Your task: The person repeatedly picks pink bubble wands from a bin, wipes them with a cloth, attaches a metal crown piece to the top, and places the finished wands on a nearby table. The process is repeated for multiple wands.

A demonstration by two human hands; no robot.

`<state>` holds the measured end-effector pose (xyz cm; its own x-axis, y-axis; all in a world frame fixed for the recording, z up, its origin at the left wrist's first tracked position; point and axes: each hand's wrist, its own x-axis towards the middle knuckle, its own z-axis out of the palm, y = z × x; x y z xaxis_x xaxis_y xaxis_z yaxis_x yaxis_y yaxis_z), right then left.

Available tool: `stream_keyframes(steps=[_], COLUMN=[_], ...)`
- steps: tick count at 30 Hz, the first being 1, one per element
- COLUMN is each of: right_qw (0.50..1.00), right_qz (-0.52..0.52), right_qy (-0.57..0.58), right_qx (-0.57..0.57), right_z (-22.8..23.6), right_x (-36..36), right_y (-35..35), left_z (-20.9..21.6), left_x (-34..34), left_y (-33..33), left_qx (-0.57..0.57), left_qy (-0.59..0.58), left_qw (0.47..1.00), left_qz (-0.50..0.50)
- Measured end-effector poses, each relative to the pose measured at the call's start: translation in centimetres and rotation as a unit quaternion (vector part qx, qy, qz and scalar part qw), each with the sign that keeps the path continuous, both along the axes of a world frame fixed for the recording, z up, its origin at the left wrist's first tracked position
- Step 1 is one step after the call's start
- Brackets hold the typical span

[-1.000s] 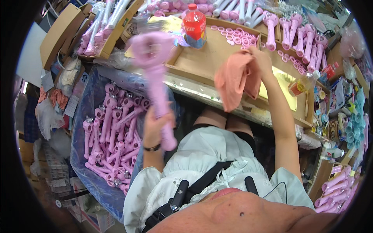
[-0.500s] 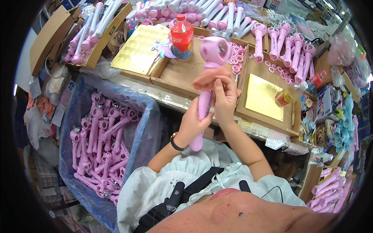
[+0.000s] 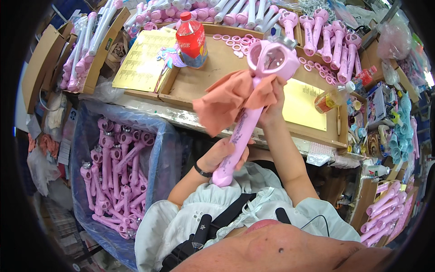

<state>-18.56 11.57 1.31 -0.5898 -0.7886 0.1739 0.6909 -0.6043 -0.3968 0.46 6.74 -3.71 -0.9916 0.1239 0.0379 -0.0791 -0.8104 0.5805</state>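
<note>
A pink toy wand (image 3: 247,123) with a round, windowed head is held tilted in front of my body, its head up and away from me. The fingers of my left hand (image 3: 219,156) are wrapped round the lower handle. Just below the head, my right hand (image 3: 274,109) is closed on an orange-pink cloth (image 3: 223,103), pressing it against the wand's neck. The cloth drapes across the neck, and its loose end hangs out to the left. Part of my right hand's fingers is hidden behind the wand and cloth.
A blue-lined bin (image 3: 168,154) of pink wands stands at left. On the bench are a shallow cardboard tray (image 3: 186,86), pink rings (image 3: 238,45), a red-labelled bottle (image 3: 192,41), yellow sheets (image 3: 140,61) and a small tipped bottle (image 3: 327,100). More wands (image 3: 339,43) stand at far right.
The wand has risen closer to the view, showing more of its handle. The cloth, bunched round the neck before, now spreads out to the left. My left hand sits lower in the view.
</note>
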Motion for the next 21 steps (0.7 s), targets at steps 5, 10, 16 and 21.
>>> stream_keyframes(steps=[5,10,16,21], right_qw=[0.986,0.954,0.883,0.875], right_qz=[-0.152,-0.177,-0.143,0.038], right_qy=[0.058,0.195,0.366,0.362], right_qx=[0.047,0.139,0.255,0.319], right_z=[1.8,-1.0,-3.1,-5.6], right_x=[-0.2,4.8,11.5,10.0], right_y=[-0.8,-2.0,0.6,5.2], left_z=[-1.7,-2.3,-0.8,0.9], left_x=[1.2,0.1,-0.1,-0.2], left_y=[1.2,0.5,1.0,-0.9], left_qx=[-0.019,0.039,0.161,-0.247], left_qy=[-0.222,-0.103,-0.039,-0.073], left_qw=[0.889,0.848,0.889,0.764], left_qz=[0.401,0.519,0.426,0.592])
